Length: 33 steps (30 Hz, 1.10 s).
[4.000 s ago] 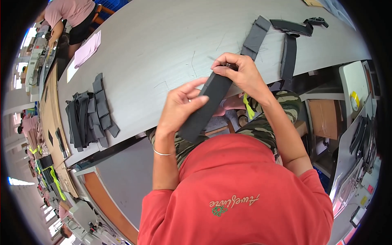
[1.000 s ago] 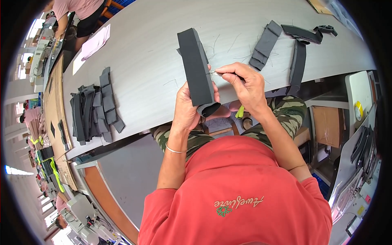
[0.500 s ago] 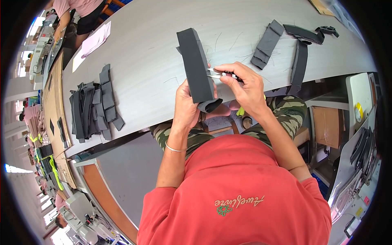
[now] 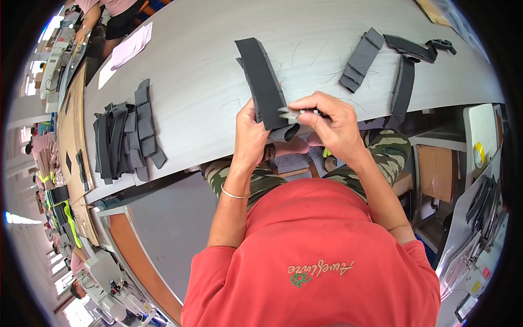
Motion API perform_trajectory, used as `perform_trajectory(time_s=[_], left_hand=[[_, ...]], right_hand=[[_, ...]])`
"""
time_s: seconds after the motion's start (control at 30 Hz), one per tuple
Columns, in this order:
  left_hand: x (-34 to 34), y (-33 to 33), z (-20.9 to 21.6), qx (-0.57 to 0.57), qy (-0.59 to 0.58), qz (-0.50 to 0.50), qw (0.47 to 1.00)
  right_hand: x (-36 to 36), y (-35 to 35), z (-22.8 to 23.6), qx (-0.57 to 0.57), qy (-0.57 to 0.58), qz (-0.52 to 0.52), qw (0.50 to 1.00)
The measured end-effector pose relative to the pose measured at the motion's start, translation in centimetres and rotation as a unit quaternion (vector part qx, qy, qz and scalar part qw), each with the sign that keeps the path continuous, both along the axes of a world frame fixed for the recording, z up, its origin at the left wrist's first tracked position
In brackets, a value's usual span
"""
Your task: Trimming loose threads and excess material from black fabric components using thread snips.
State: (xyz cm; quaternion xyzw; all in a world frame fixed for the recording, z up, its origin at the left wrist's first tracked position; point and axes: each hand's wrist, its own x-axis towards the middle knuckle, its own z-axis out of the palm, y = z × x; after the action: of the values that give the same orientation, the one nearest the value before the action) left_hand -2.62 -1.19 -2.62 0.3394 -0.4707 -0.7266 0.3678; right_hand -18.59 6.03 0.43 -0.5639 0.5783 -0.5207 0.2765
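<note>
My left hand (image 4: 250,136) grips a long dark fabric strip (image 4: 260,82) near its lower end, with the strip standing out over the table's front edge. At that lower end the cloth curls into a loop. In my right hand (image 4: 333,122) is a small pair of thread snips (image 4: 294,113), held between thumb and fingers. The blades point left and meet the strip's right edge low down; whether they touch the cloth I cannot tell. My left fingers are partly hidden behind the strip.
A pile of dark fabric strips (image 4: 122,143) lies at the table's left. Another flat strip (image 4: 362,60) and several curled ones (image 4: 402,90) are on the right, among loose threads. Pink and white sheets (image 4: 128,49) lie far left, near another person (image 4: 117,22).
The snips have moved down along the strip's right edge, toward its lower end. The strip has tilted a little in my left hand.
</note>
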Motion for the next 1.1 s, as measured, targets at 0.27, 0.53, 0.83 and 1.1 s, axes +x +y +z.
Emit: perform_trajectory(time_s=[0.27, 0.53, 0.83, 1.1], left_hand=[[0.3, 0.2, -0.6, -0.046, -0.027, -0.016, 0.998], [-0.4, 0.3, -0.2, -0.087, -0.129, 0.054, 0.986], [0.6, 0.8, 1.8, -0.002, -0.082, -0.094, 0.992], [2.1, 0.3, 5.7, -0.484, -0.165, -0.065, 0.857]], right_hand=[[1.1, -0.5, 0.0, -0.091, 0.11, 0.07, 0.987], [1.4, -0.6, 0.5, -0.057, 0.03, 0.005, 0.998], [-0.9, -1.0, -0.6, -0.022, -0.076, -0.001, 0.997], [-2.5, -0.9, 1.0, 0.057, -0.51, 0.057, 0.856]])
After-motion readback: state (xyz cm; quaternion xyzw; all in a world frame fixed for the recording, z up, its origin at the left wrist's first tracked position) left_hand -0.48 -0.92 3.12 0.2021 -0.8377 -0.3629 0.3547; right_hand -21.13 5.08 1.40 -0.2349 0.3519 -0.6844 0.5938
